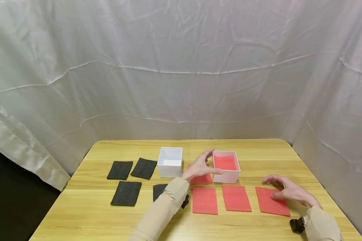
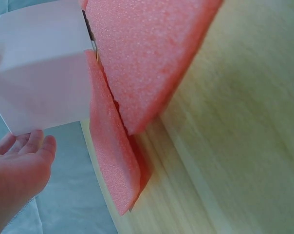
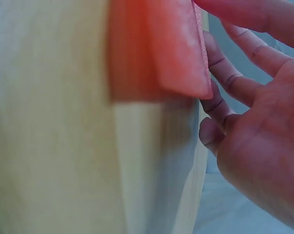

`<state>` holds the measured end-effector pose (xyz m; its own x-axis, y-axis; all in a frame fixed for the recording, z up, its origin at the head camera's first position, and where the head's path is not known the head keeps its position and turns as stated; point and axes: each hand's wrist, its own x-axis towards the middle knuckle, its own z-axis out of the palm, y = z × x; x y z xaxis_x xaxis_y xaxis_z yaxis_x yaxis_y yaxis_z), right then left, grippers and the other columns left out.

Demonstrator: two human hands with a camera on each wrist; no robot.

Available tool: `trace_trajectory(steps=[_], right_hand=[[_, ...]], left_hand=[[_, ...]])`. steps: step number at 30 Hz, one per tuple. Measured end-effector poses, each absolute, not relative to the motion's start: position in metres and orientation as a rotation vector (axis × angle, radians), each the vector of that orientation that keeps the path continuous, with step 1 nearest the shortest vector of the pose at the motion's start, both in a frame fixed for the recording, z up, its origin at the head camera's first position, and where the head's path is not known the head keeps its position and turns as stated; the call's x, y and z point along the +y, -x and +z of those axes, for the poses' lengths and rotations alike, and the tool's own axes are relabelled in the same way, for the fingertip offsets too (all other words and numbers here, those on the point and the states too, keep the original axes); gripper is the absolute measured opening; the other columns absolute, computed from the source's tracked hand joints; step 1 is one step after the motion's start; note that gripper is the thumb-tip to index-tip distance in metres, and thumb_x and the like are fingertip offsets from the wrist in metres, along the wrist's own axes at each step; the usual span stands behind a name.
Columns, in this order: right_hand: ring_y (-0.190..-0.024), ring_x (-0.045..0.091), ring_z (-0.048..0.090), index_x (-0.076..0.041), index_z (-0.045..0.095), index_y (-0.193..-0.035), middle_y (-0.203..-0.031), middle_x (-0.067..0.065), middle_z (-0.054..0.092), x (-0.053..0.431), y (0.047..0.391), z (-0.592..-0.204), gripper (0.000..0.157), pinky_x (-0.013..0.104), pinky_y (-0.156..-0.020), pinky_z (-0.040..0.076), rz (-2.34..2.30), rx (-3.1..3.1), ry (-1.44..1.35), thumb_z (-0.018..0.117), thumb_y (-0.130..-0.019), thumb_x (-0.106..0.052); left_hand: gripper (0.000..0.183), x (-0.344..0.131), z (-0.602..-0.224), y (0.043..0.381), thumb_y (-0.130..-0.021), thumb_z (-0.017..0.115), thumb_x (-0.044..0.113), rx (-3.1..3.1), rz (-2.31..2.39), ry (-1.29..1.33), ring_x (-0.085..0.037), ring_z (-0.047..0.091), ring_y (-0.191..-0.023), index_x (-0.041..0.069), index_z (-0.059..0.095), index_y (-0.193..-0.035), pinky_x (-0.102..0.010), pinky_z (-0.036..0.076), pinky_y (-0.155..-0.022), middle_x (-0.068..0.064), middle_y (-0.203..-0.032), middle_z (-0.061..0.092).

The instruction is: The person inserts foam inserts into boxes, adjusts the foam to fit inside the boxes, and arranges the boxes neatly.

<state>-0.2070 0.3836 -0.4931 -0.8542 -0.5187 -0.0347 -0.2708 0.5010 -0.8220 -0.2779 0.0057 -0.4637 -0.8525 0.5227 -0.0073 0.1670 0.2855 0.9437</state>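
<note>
My left hand [image 1: 200,166] holds the left side of a white square box [image 1: 226,176], thumb at the near side and fingers toward the back. Inside that box lies a red foam square [image 1: 225,162]. In the left wrist view, curled fingers [image 2: 32,148] touch the box [image 2: 40,92]. My right hand [image 1: 291,191] hovers around the far right red foam square [image 1: 273,205], its thumb over the sheet and its fingers beyond the far edge. The right wrist view shows loosely bent fingers [image 3: 234,85] beside a red sheet [image 3: 181,48]; any grip is unclear.
Two more red squares [image 1: 205,201] lie in the front row, and another [image 1: 201,179] is partly behind my left hand. A second white box [image 1: 170,170] stands left. Several black squares [image 1: 126,193] lie on the wooden table [image 1: 87,214]; my left sleeve partly covers one.
</note>
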Motion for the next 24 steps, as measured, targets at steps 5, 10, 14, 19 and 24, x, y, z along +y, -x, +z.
trace_trajectory(steps=[5, 10, 14, 19, 24], right_hand=[[-0.093, 0.004, 0.053, 0.012, 0.054, -0.127, -0.107, 0.007, 0.061, 0.3817, 0.2071, -0.4911, 0.048, 0.017, -0.076, 0.044, -1.293, 2.445, 0.673, 0.073, -0.086, -0.004], [-0.087, 0.007, 0.053, 0.014, 0.056, -0.126, -0.103, 0.006, 0.061, 0.3807, 0.2083, -0.4888, 0.047, 0.018, -0.073, 0.044, -1.272, 2.406, 0.609, 0.073, -0.087, -0.004], [-0.089, 0.0, 0.054, 0.014, 0.06, -0.122, -0.106, 0.004, 0.065, 0.381, 0.2095, -0.4867, 0.042, 0.017, -0.075, 0.046, -1.22, 2.411, 0.585, 0.074, -0.087, -0.006], [-0.088, -0.003, 0.053, 0.012, 0.064, -0.116, -0.105, 0.003, 0.068, 0.3815, 0.2089, -0.486, 0.037, 0.017, -0.076, 0.047, -1.165, 2.461, 0.6, 0.075, -0.086, -0.006], [-0.085, -0.001, 0.052, 0.011, 0.065, -0.112, -0.101, 0.001, 0.067, 0.3818, 0.2087, -0.4885, 0.033, 0.019, -0.072, 0.045, -1.183, 2.466, 0.658, 0.076, -0.085, -0.005]], left_hand=[[0.1, 0.0053, -0.4613, 0.277, -0.08, 0.086, 0.02, 2.247, 1.59, -0.627, -0.032, 0.031, -0.153, 0.015, 0.026, -0.16, -0.047, 0.031, -0.124, -0.007, -0.166, 0.031], [0.1, 0.0058, -0.4617, 0.2778, -0.08, 0.086, 0.021, 2.246, 1.594, -0.627, -0.032, 0.031, -0.153, 0.015, 0.026, -0.16, -0.047, 0.032, -0.123, -0.008, -0.166, 0.031], [0.1, 0.0058, -0.4625, 0.278, -0.08, 0.086, 0.022, 2.255, 1.584, -0.633, -0.033, 0.031, -0.152, 0.015, 0.026, -0.16, -0.048, 0.032, -0.123, -0.008, -0.165, 0.031], [0.1, 0.0059, -0.4638, 0.2776, -0.08, 0.086, 0.022, 2.267, 1.58, -0.636, -0.034, 0.032, -0.152, 0.014, 0.027, -0.16, -0.048, 0.033, -0.123, -0.009, -0.164, 0.033], [0.1, 0.0058, -0.4628, 0.2765, -0.08, 0.086, 0.021, 2.254, 1.586, -0.628, -0.033, 0.031, -0.153, 0.014, 0.027, -0.16, -0.048, 0.032, -0.123, -0.01, -0.165, 0.032]])
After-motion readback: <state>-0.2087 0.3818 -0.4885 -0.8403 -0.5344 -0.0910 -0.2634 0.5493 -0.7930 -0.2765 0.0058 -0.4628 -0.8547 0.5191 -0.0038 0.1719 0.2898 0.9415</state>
